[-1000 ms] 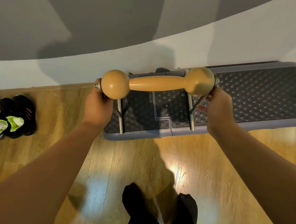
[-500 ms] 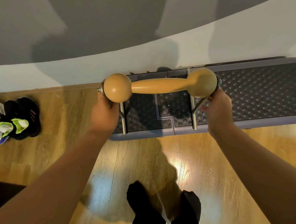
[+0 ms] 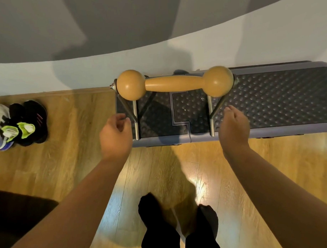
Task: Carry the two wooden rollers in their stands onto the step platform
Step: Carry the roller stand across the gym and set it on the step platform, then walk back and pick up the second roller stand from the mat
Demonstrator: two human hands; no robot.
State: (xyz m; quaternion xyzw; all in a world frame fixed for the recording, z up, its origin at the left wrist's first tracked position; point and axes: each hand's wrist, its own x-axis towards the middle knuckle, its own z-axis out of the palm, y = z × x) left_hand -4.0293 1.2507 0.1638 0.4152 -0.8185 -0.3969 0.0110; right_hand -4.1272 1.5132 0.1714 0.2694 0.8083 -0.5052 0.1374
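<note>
A wooden roller [image 3: 174, 83] with two ball ends rests in a metal stand [image 3: 135, 117] on the left end of the dark, studded step platform [image 3: 273, 101]. The stand's feet sit on the platform's top. My left hand [image 3: 115, 134] hovers just in front of the stand's left leg, fingers loosely curled, holding nothing. My right hand [image 3: 233, 128] hangs near the right leg, also relaxed and apart from it. Only one roller is in view.
The platform lies along a white wall [image 3: 230, 53] on a wooden floor [image 3: 67, 164]. A pile of shoes [image 3: 18, 125] sits at the left. My feet in black socks [image 3: 177, 227] stand on the floor just before the platform.
Both hands have let go of the stand's ends and drawn back toward me. The roller and stand now rest on the platform by themselves.
</note>
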